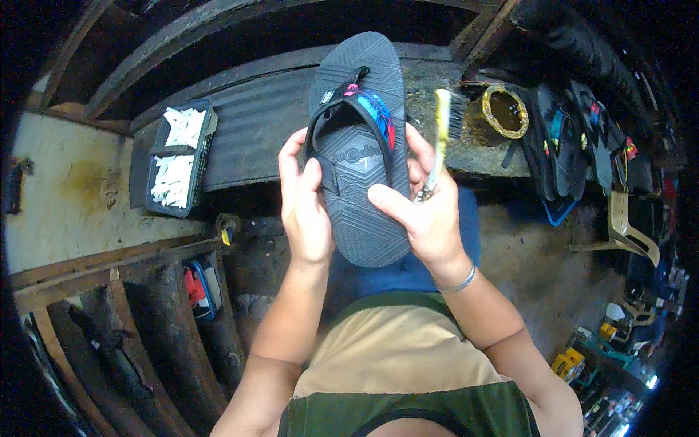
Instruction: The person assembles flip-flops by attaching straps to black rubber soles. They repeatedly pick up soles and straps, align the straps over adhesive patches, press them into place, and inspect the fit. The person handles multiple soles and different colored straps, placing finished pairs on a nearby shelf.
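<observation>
A black flip-flop (354, 209) with a patterned sole stands up before me, toe end away. Its strap is black with a blue, red and pink printed piece on the right. My left hand (306, 215) grips the left edge, thumb beside the strap's lower end. On the other edge my right hand (435, 222) presses its thumb onto the footbed, its fingers partly hidden behind. That same hand also holds a brush (441, 135), whose pale, yellow-stained handle points upward and whose dark bristles face right.
A dark wooden bench (251, 120) runs behind the flip-flop. On it are a basket (205, 149) of white pieces at left and a crusted round pot (480, 124) at right. More flip-flops (561, 156) lie farther right, above a beige plastic chair (622, 226). Wooden slats (138, 335) stand at lower left.
</observation>
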A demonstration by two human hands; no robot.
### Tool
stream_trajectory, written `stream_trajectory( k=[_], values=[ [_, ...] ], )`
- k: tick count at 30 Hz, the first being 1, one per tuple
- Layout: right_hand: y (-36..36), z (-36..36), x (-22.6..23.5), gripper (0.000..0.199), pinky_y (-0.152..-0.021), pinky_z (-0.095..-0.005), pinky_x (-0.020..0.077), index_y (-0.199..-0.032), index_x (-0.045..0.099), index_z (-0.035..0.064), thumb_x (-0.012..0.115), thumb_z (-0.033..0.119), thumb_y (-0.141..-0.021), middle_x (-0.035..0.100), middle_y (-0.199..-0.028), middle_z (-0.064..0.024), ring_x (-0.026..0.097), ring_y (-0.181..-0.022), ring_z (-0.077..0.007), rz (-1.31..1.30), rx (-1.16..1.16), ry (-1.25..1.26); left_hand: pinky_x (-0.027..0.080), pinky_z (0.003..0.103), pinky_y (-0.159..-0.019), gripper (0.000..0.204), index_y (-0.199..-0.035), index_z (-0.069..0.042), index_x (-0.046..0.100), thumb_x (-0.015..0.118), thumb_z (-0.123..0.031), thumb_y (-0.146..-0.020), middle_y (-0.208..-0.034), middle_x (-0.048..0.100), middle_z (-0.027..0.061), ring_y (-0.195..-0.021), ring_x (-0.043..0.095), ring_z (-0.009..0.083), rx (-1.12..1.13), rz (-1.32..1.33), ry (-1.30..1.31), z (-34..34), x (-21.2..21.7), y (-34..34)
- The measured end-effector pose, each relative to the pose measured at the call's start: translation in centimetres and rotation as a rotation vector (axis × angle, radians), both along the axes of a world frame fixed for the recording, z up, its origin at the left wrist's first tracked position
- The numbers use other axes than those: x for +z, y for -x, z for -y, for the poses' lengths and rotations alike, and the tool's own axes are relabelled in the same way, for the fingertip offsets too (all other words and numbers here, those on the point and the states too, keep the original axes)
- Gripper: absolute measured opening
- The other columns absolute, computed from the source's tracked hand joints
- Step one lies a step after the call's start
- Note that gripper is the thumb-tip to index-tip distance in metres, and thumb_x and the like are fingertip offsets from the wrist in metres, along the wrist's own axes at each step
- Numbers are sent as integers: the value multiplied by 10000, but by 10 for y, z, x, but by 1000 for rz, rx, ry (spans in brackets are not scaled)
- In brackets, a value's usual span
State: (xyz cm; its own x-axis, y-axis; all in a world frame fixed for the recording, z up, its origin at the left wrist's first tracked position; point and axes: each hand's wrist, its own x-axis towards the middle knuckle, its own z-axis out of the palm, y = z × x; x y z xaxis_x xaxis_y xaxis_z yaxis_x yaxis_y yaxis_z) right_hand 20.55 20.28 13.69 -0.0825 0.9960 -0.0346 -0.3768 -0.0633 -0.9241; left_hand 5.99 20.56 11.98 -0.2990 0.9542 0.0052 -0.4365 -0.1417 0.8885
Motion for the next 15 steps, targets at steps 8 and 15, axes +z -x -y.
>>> stream_trajectory(
  k=[8,15],
  values=[
    [-10,2,-11,891,-884,-270,536,-1583,369,-22,834,-21,-823,680,-1095,-50,648,-976,-114,205,-62,-100,449,415,-1054,389,-1341,16,547,553,-88,-966,-1170,657,143,-1116,632,279,199,-781,-306,16,18,6],
    [-13,28,-9,575,-559,-189,400,-1380,655,72,831,154,-839,682,-975,34,477,-633,5,282,66,-82,345,406,-1194,770,-1494,42,463,827,-168,-849,-1536,495,194,-1412,494,300,-156,-573,-162,7,11,-3]
  ],
)
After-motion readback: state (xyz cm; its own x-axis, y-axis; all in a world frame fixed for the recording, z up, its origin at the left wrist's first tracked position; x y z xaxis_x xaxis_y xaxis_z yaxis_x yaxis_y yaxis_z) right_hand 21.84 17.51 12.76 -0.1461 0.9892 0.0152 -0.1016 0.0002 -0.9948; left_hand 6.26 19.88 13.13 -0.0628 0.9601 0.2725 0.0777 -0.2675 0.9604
